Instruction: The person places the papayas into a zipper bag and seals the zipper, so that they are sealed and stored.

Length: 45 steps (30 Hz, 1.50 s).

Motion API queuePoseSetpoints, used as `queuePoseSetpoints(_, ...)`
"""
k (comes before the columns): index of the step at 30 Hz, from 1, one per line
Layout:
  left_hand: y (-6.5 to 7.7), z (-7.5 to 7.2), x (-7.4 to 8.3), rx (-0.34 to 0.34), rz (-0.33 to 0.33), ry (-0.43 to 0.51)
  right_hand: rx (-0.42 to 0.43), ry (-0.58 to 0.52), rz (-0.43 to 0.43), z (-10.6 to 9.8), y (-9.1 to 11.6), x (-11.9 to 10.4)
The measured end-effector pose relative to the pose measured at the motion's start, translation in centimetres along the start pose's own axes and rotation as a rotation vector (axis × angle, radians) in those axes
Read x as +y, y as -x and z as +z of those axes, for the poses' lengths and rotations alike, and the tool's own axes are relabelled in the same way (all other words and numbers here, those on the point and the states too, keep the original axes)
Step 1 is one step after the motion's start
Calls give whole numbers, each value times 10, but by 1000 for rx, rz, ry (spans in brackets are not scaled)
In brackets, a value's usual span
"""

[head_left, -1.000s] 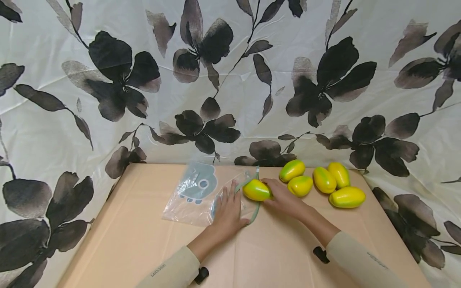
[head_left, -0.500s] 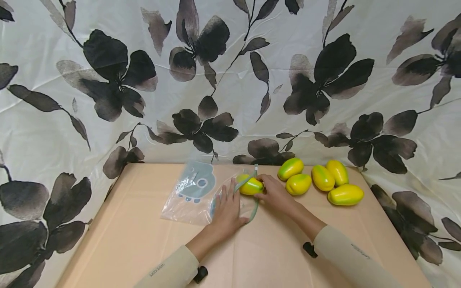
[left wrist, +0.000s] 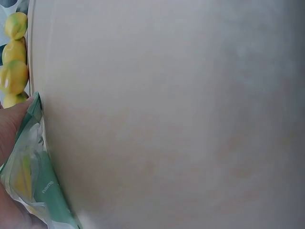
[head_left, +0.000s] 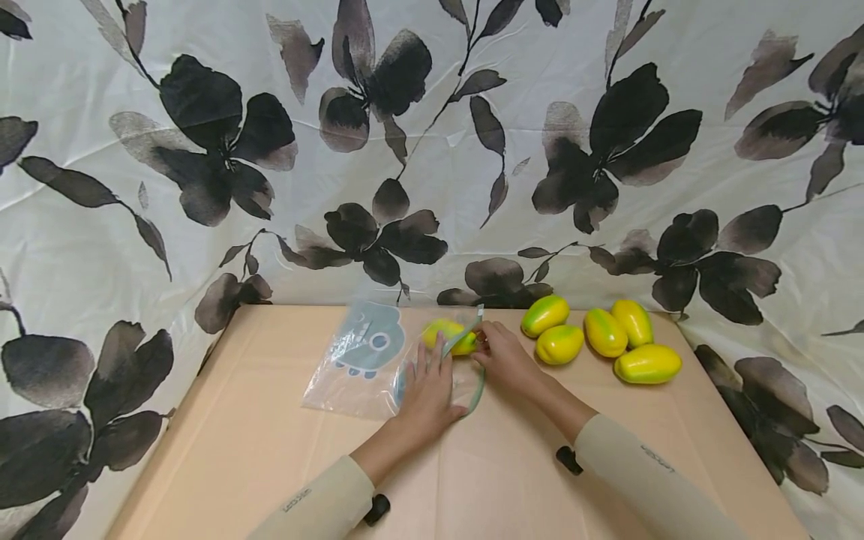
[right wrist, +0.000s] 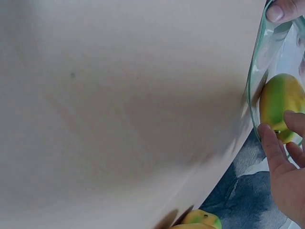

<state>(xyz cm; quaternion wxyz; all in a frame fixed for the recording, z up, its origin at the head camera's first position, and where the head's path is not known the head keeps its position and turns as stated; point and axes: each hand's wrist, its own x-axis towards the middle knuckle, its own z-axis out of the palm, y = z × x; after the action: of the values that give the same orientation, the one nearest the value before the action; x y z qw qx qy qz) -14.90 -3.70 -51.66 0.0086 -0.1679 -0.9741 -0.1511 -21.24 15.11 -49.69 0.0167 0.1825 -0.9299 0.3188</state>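
A clear plastic pouch [head_left: 324,390] with a pale blue cartoon print and a green-edged mouth lies flat, its mouth facing right. My left hand [head_left: 427,386] rests on it with fingers extended; in the right wrist view its thumb [right wrist: 281,10] sits on the green rim. A glossy yellow-green mango [right wrist: 281,98] lies inside the mouth, partly behind the green edge in the head view. My right hand [head_left: 502,356] is at the mouth, thumb and fingertips around the mango's stem end. A green strip marked "name" [left wrist: 47,183] shows in the left wrist view.
Several more yellow-green mangoes [head_left: 604,332] lie in a loose group right of my right hand, near the far edge of the tan board [head_left: 270,465]. Behind the board hangs a white cloth [head_left: 493,45] with dark flowers.
My right hand has moved left with the mango, which has gone from the pouch's mouth to farther inside it. My left hand has stayed in place on the pouch.
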Motion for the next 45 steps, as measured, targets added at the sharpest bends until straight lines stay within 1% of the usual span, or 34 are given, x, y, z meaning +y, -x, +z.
queuePoseSetpoints(5, -1, 0, -1, 3, 8, 3, -15, -39, 12, 0, -2, 1)
queuePoseSetpoints(9, -3, -1, -1, -2, 10, 4, -25, -52, 23, -6, 0, 0)
queuePoseSetpoints(15, -4, -1, -1, -7, 8, 12, -64, -56, 62, -22, 9, 1)
queuePoseSetpoints(19, -3, -2, -1, -9, 10, 28, -52, -15, 60, -39, 21, 7)
queuePoseSetpoints(25, -3, -2, -2, -5, 13, 24, -7, 61, 17, -68, 37, 26)
queuePoseSetpoints(30, -3, -3, -3, 3, 17, 19, -9, 117, -23, -88, 45, 50)
queuePoseSetpoints(32, -3, -3, -3, 6, 22, 28, -16, 119, -26, -94, 48, 61)
queuePoseSetpoints(37, -3, -2, -3, 2, 24, 34, -38, 129, -17, -104, 53, 81)
queuePoseSetpoints(45, -2, 0, -3, -4, 12, 39, -78, 197, -36, -110, 56, 100)
